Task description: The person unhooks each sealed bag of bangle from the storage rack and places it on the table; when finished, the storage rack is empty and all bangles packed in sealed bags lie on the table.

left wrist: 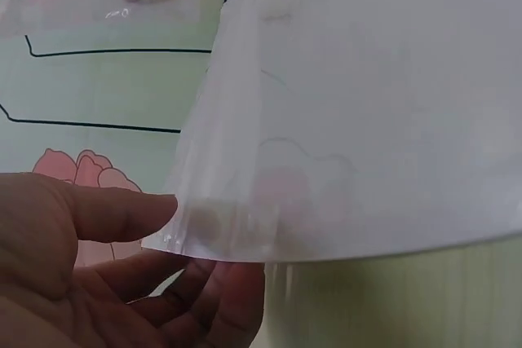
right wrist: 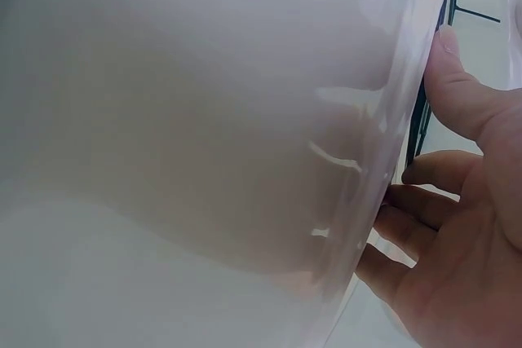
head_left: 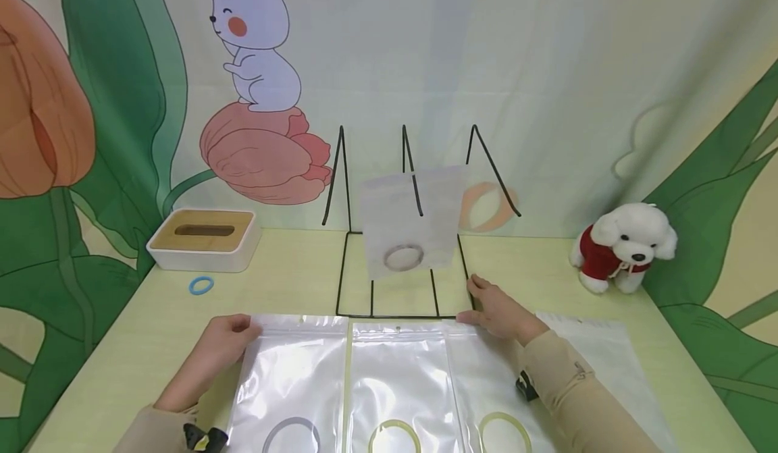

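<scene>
In the head view, several clear zip-lock bags lie in a row along the front of the table. My left hand (head_left: 220, 346) pinches the top left corner of the leftmost zip-lock bag (head_left: 298, 372), which has a grey ring (head_left: 292, 434) low down on it. The middle bag (head_left: 398, 372) and the third bag (head_left: 483, 379) each show a yellow-green ring. My right hand (head_left: 501, 310) lies, fingers spread, at the near right corner of the black wire rack (head_left: 389, 316), beside the third bag's top edge. From the rack hangs another bag (head_left: 410, 217) with a brownish ring.
A further bag (head_left: 598, 345) lies partly beneath the right forearm. At the back left stands a white tissue box (head_left: 200, 257) with a wooden lid, a blue ring (head_left: 201, 285) before it. A white plush dog (head_left: 629, 244) in red sits at the right, against a printed cloth backdrop.
</scene>
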The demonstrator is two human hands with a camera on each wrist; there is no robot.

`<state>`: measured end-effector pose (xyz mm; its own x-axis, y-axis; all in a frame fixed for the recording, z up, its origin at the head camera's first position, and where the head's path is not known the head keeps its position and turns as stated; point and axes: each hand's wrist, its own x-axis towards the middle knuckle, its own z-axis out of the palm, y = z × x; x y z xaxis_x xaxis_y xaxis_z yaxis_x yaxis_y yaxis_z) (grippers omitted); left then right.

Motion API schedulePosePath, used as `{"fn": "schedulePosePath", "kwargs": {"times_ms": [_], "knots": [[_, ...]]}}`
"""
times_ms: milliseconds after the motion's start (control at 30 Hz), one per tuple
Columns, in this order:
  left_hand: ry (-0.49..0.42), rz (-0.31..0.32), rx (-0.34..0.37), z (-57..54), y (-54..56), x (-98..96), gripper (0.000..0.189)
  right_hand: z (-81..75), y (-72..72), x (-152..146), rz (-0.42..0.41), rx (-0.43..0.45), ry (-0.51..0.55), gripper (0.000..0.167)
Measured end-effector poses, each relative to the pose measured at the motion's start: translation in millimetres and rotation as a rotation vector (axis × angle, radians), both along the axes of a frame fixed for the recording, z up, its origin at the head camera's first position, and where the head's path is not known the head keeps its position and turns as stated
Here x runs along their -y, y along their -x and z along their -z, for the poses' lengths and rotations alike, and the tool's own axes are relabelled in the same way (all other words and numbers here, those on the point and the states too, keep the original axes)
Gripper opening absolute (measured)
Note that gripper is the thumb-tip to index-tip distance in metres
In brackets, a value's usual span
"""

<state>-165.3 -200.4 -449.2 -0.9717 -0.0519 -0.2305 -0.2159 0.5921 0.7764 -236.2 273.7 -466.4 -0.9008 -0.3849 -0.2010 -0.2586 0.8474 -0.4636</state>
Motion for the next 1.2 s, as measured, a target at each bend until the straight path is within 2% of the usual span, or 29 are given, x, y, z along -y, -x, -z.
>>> {"fn": "schedulePosePath", "kwargs": {"times_ms": [200, 333, 433, 533, 600, 700, 767, 967, 1067, 1200], "knots": [[0.103, 0.082, 0.028, -0.4, -0.2, -2.2, 0.055, 1.0, 0.2, -1, 0.007, -0.003, 0.003, 0.086], [0.132, 0.134, 0.036, -1.7, -1.6, -4.9, 0.048, 1.3, -0.1, -1, 0.013, 0.002, 0.006, 0.086], [0.123, 0.138, 0.037, -2.4, -3.2, -6.6, 0.033, 1.8, -0.1, 0, 0.012, 0.003, 0.007, 0.086], [0.152, 0.147, 0.014, -4.6, -3.4, -7.3, 0.036, 2.0, 0.1, 0, 0.007, -0.001, 0.001, 0.086], [0.211, 0.169, -0.009, -8.1, -3.0, -8.6, 0.041, 1.9, 0.2, 0, 0.002, -0.005, -0.003, 0.086], [0.258, 0.220, -0.056, -17.1, -0.4, -13.1, 0.068, 1.5, 0.3, -1, -0.005, -0.009, -0.006, 0.086], [0.247, 0.249, -0.097, -25.1, 3.3, -19.0, 0.085, 1.0, 0.2, -1, -0.007, -0.010, -0.006, 0.086], [0.113, 0.323, -0.209, -60.1, 22.6, -49.7, 0.087, -0.8, -0.1, -1, -0.004, -0.002, -0.008, 0.086], [0.064, 0.388, -0.202, -76.2, 35.4, -74.3, 0.091, -0.4, 0.1, -1, 0.009, 0.004, -0.011, 0.086], [-0.027, 0.447, -0.180, -88.1, 51.7, -107.9, 0.098, 2.3, 1.3, -1, 0.009, 0.002, -0.016, 0.088]]}}
